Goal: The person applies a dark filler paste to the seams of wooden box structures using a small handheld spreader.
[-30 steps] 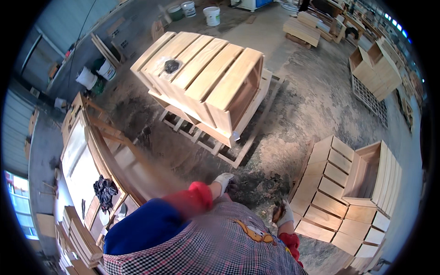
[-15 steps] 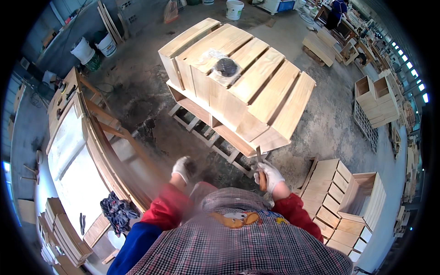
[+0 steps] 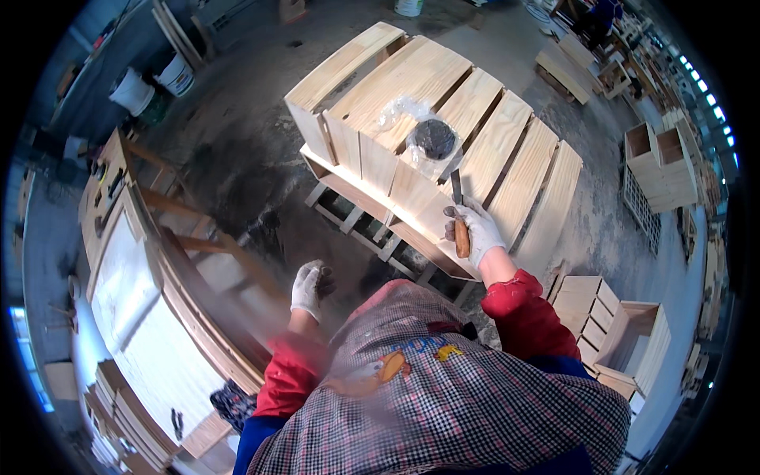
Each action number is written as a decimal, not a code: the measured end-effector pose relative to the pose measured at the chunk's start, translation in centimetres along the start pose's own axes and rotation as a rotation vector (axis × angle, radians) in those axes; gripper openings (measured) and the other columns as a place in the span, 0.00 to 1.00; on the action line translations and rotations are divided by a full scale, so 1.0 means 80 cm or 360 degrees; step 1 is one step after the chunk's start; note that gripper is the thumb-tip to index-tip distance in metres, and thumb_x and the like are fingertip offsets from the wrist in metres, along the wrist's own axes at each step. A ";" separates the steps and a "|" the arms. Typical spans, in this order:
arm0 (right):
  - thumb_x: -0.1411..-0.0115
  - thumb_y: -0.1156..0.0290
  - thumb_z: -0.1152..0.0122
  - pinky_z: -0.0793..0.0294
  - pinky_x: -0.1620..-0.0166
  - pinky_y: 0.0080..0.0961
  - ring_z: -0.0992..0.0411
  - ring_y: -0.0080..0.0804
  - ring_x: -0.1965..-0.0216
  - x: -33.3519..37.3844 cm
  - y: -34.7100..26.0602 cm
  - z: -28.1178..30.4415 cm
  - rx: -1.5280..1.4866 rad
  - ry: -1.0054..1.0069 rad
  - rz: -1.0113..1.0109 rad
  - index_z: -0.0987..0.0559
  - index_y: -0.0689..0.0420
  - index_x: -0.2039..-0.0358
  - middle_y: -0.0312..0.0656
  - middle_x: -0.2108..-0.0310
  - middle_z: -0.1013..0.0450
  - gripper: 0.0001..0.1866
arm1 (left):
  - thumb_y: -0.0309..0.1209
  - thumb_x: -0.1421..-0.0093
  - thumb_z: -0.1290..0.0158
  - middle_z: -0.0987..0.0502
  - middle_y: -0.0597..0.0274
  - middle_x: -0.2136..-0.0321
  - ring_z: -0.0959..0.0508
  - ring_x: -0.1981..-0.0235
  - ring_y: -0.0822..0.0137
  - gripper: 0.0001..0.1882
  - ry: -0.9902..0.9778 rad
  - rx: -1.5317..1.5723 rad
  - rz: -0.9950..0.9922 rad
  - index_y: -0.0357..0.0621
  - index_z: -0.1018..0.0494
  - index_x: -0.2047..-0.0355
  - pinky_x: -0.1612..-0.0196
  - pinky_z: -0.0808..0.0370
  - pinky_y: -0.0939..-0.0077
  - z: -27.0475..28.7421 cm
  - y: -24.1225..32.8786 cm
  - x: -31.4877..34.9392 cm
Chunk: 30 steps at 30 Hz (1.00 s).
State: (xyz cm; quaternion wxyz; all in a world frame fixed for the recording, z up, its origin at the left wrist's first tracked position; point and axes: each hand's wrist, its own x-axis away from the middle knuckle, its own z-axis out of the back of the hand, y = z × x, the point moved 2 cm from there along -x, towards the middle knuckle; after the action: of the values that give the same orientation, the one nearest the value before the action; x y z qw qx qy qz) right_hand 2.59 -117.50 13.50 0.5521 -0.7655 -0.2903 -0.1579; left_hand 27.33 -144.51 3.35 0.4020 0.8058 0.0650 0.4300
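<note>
My right hand [image 3: 480, 231], in a white glove with dark-stained fingertips, grips a wooden-handled putty knife [image 3: 461, 236]. Its narrow, flat blade points away from me, over the near edge of a pale wooden drawer unit [image 3: 423, 190]. Just beyond the blade, a dark round lump [image 3: 435, 139] sits on crumpled clear plastic [image 3: 404, 113] on top of the slatted wood. Lower and to the left, my left hand [image 3: 309, 286] hangs in front of my checked apron, also gloved. Its fingers are curled and darkened at the tips; whatever they may hold is hidden.
The drawer unit rests on a slatted pallet [image 3: 348, 220]. A workbench [image 3: 150, 277] with a white sheet, pliers [image 3: 176, 423] and a dark bundled cloth [image 3: 232, 405] runs along my left. More drawer units [image 3: 586, 313] stand at right. Buckets [image 3: 176, 75] are far left.
My right hand has lifted forward with the putty knife, from beside the unit's lower corner to over its near edge. My left hand has shifted slightly, and the view has moved closer to the unit.
</note>
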 end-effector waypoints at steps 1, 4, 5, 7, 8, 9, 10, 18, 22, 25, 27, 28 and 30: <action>0.37 0.75 0.45 0.23 0.74 0.32 0.26 0.35 0.77 -0.010 -0.005 -0.004 -0.0017 -0.0003 0.0012 0.28 0.58 0.51 0.43 0.68 0.25 0.14 | 0.35 0.34 0.51 0.23 0.60 0.62 0.21 0.67 0.63 0.13 -0.0049 -0.0114 -0.0015 0.48 0.31 0.51 0.64 0.21 0.66 -0.011 0.016 -0.012; 0.36 0.75 0.46 0.22 0.73 0.36 0.25 0.38 0.76 -0.028 -0.018 -0.016 0.0000 0.0002 0.0021 0.30 0.58 0.47 0.46 0.67 0.24 0.16 | 0.33 0.33 0.51 0.23 0.60 0.61 0.21 0.65 0.63 0.13 -0.0224 -0.0534 -0.0250 0.45 0.30 0.51 0.62 0.22 0.68 -0.042 0.058 -0.056; 0.36 0.75 0.45 0.23 0.74 0.34 0.25 0.37 0.76 -0.038 -0.028 -0.022 -0.0041 0.0008 0.0064 0.29 0.59 0.49 0.45 0.67 0.24 0.15 | 0.32 0.34 0.51 0.23 0.59 0.60 0.21 0.64 0.63 0.13 -0.0314 -0.0717 -0.0464 0.43 0.30 0.51 0.61 0.22 0.69 -0.059 0.070 -0.079; 0.37 0.75 0.44 0.23 0.76 0.31 0.25 0.34 0.78 -0.051 -0.037 -0.026 -0.0126 0.0066 0.0119 0.27 0.60 0.52 0.44 0.68 0.25 0.13 | 0.30 0.35 0.50 0.22 0.58 0.60 0.21 0.62 0.63 0.13 -0.0474 -0.1047 -0.0768 0.41 0.29 0.51 0.57 0.23 0.70 -0.098 0.094 -0.098; 0.37 0.75 0.44 0.23 0.77 0.31 0.25 0.34 0.78 -0.051 -0.040 -0.030 -0.0152 0.0102 0.0106 0.27 0.60 0.52 0.44 0.69 0.24 0.13 | 0.29 0.36 0.50 0.22 0.57 0.60 0.21 0.60 0.63 0.14 -0.0543 -0.1182 -0.0894 0.40 0.28 0.52 0.55 0.25 0.71 -0.127 0.113 -0.104; 0.36 0.74 0.44 0.23 0.77 0.30 0.26 0.34 0.78 -0.052 -0.037 -0.028 -0.0167 0.0186 0.0077 0.27 0.60 0.52 0.44 0.69 0.24 0.13 | 0.28 0.37 0.49 0.22 0.56 0.60 0.21 0.58 0.63 0.14 -0.0621 -0.1297 -0.1025 0.38 0.27 0.52 0.52 0.26 0.72 -0.159 0.132 -0.107; 0.36 0.74 0.45 0.23 0.77 0.30 0.26 0.34 0.78 -0.051 -0.033 -0.027 -0.0173 0.0258 0.0045 0.27 0.60 0.52 0.43 0.68 0.24 0.13 | 0.28 0.38 0.49 0.22 0.54 0.59 0.21 0.57 0.59 0.14 -0.0731 -0.1436 -0.1076 0.39 0.27 0.52 0.51 0.26 0.69 -0.185 0.146 -0.115; 0.33 0.69 0.49 0.24 0.71 0.24 0.27 0.27 0.74 -0.032 -0.005 -0.042 -0.0057 0.0346 -0.0024 0.27 0.57 0.51 0.39 0.67 0.25 0.12 | 0.28 0.49 0.41 0.32 0.56 0.43 0.35 0.40 0.49 0.25 -0.1836 -0.2279 -0.2498 0.54 0.27 0.48 0.36 0.41 0.47 -0.408 0.216 -0.189; 0.34 0.72 0.50 0.27 0.73 0.21 0.29 0.23 0.75 -0.015 0.003 -0.072 -0.0191 0.0526 0.0039 0.28 0.58 0.47 0.37 0.67 0.27 0.15 | 0.40 0.48 0.39 0.42 0.63 0.34 0.49 0.30 0.55 0.33 -0.2523 -0.3226 -0.2461 0.68 0.33 0.40 0.28 0.58 0.45 -0.474 0.209 -0.202; 0.35 0.72 0.50 0.28 0.74 0.20 0.30 0.22 0.75 -0.008 0.012 -0.094 -0.0259 0.0638 0.0047 0.30 0.60 0.44 0.38 0.67 0.27 0.19 | 0.41 0.49 0.38 0.40 0.67 0.35 0.46 0.31 0.57 0.33 -0.2886 -0.2989 -0.2528 0.69 0.32 0.41 0.28 0.54 0.50 -0.490 0.196 -0.215; 0.35 0.72 0.50 0.28 0.74 0.19 0.29 0.22 0.75 -0.003 0.014 -0.109 -0.0269 0.0698 0.0068 0.30 0.60 0.44 0.38 0.67 0.28 0.19 | 0.39 0.53 0.37 0.35 0.69 0.41 0.38 0.37 0.59 0.30 -0.2966 -0.2917 -0.2368 0.68 0.28 0.46 0.34 0.41 0.57 -0.497 0.191 -0.215; 0.35 0.72 0.50 0.28 0.74 0.19 0.29 0.22 0.75 -0.004 0.021 -0.113 -0.0322 0.0747 0.0081 0.30 0.60 0.43 0.38 0.67 0.28 0.19 | 0.38 0.54 0.36 0.33 0.69 0.44 0.36 0.39 0.59 0.29 -0.3025 -0.2859 -0.2349 0.67 0.27 0.48 0.36 0.38 0.58 -0.498 0.189 -0.219; 0.35 0.72 0.50 0.28 0.74 0.19 0.30 0.21 0.76 -0.008 0.028 -0.121 -0.0359 0.0779 0.0144 0.30 0.60 0.43 0.37 0.67 0.28 0.20 | 0.35 0.56 0.36 0.30 0.68 0.51 0.32 0.45 0.59 0.25 -0.3040 -0.2683 -0.2429 0.65 0.23 0.54 0.42 0.32 0.61 -0.500 0.184 -0.222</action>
State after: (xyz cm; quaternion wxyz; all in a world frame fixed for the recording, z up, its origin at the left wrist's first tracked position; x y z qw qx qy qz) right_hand 4.23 -127.20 14.76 0.5236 -0.7734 -0.0944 -0.3448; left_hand -17.07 -138.70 14.61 0.7520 0.0840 -0.0826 -0.6485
